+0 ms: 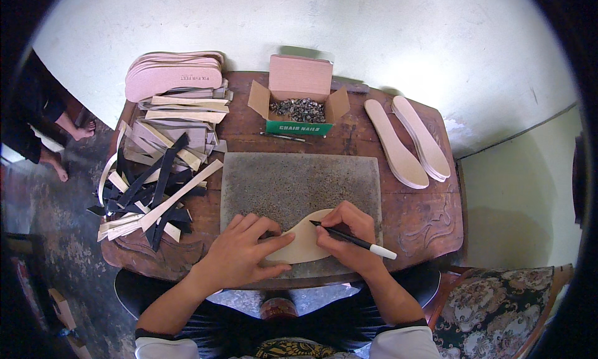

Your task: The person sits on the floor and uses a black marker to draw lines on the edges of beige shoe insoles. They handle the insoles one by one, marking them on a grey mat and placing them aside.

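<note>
— Pale and thin, that insole piece (pixel 305 239) looked like light board or leather, lying flat on the grey slab (pixel 299 184) near the front edge of the desk (pixel 423 216), a little right of its middle. How would it have handled?

— Lightly, I judged. It seemed stiff enough to hold its outline yet ready to bend, and smooth enough to slide on the slab unless pinned. Pressing it down flat suited it better than pinching; to lift it, the free rounded edge toward the slab's middle was the place.

— And the hands, in the head view?

— The left hand (pixel 240 253) lay palm down, fingers spread apart, pressing on the piece's left part. The right hand (pixel 349 231) was closed around a black pen (pixel 352 239) with a white cap end, its tip touching the piece's upper edge and its barrel slanting toward the right front corner. Both forearms came in from the lower edge, elbows out.

— What else sat on the desk?

— Black and tan strips (pixel 156 184) heaped at the left edge, pink insoles (pixel 174 75) stacked at the back left corner, an open box of nails (pixel 299 107) at the back, and pale soles (pixel 408 138) at the right.
</note>
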`<state>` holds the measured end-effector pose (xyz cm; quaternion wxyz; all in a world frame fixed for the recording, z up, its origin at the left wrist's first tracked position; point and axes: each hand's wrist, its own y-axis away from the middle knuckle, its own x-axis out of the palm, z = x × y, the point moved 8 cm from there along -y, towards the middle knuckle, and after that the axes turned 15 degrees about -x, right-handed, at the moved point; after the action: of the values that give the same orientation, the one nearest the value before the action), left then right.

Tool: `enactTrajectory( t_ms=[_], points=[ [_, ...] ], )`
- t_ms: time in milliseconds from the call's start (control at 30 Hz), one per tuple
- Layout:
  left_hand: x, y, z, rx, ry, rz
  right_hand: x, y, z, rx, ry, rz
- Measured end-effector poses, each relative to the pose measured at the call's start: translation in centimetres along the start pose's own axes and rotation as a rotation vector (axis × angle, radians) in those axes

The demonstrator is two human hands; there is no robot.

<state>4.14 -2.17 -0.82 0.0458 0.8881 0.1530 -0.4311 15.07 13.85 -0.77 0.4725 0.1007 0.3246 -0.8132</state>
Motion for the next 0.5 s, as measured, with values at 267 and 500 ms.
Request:
enactTrajectory(
  t_ms=[267,500],
  points=[
    [0.14,0.03,0.08,0.004,-0.015,-0.007,0.08,0.1,-0.13,0.004,0.005,-0.005],
    [0.12,-0.03,0.01,0.009,-0.012,-0.01,0.03,0.17,-0.22,0.014,0.011,0.003]
  ],
)
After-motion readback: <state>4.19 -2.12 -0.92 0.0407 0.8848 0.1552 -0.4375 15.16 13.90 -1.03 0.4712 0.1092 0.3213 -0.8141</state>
